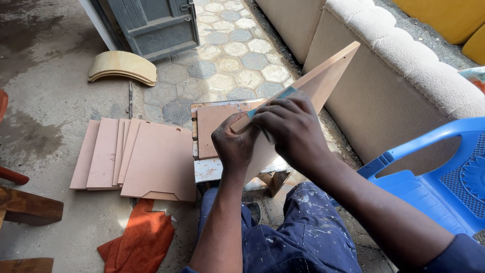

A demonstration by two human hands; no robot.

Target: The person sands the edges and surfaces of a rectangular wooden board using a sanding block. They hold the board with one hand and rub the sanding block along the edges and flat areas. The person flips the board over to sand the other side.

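A flat brown board (323, 81) stands tilted on its edge on a small work block (212, 169) between my knees. My left hand (233, 146) grips the board's near lower edge. My right hand (293, 129) is closed around a small teal piece (283, 94), pressed against the board's upper edge. Most of the teal piece is hidden under my fingers, so its kind is unclear.
Several similar brown panels (136, 159) lie fanned on the concrete floor to the left. An orange cloth (141, 237) lies near my left knee. A blue plastic chair (444, 177) and a beige sofa (399, 76) stand at right. Curved plywood pieces (123, 67) and a grey door (154, 25) are beyond.
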